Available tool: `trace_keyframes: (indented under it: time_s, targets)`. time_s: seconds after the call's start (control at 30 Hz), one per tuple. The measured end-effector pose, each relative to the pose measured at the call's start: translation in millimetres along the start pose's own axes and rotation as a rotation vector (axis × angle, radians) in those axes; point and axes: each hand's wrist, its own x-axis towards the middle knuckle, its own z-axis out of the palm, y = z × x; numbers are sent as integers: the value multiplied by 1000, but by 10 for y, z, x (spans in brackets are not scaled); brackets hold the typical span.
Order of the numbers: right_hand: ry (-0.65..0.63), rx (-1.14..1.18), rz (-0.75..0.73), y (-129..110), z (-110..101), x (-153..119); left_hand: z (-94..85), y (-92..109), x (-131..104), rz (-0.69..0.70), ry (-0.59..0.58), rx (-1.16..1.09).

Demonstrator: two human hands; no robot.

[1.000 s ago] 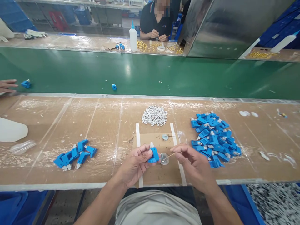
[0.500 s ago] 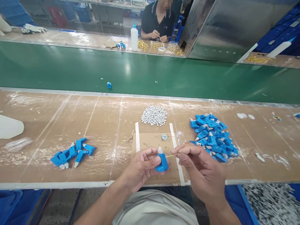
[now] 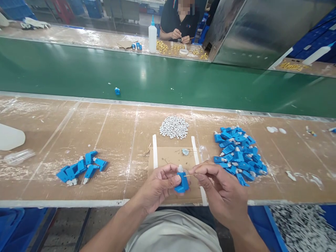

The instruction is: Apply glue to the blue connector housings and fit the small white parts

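As left grip [image 3: 158, 189] pinches blue piece [image 3: 181, 186], seemingly tip-up, right grip [image 3: 223, 189] pinches crosswise stick [image 3: 190, 175].

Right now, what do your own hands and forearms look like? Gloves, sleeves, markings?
Human left hand and right hand, no gloves, rings or watch visible. Left forearm and right forearm: no sleeves, cables or markings showing. Torso: creased, pale grey cloth garment.

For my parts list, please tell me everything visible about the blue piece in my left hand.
The blue piece looks like hard plastic: a blocky body, with a whitish tip pointing up. The left hand grips it over the cardboard. A thin stick from the right hand reaches its side; actual contact is unclear.
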Motion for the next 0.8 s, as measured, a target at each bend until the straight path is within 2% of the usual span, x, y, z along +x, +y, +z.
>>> trace_keyframes:
  time_s: [0.2, 0.33, 0.5, 0.57, 0.7, 0.8]
  targets:
    - [0, -103, -163, -3, 30, -20, -6, 0, 11, 37, 13, -19]
    - [-21, -93, -196, -2, 56, -41, -12, -4, 15, 43, 23, -29]
    - [68, -11, -31, 63, 8, -31, -117, 56, -12, 67, 49, 15]
    - [43, -59, 22, 147, -5, -35, -196, 91, -29, 103, 69, 17]
    - [-107, -119, 86, 327, 27, -58, -333, 123, -43, 131, 110, -34]
    - [-70, -142, 119, 383, 30, 42, -394, 115, -38, 115, 121, -83]
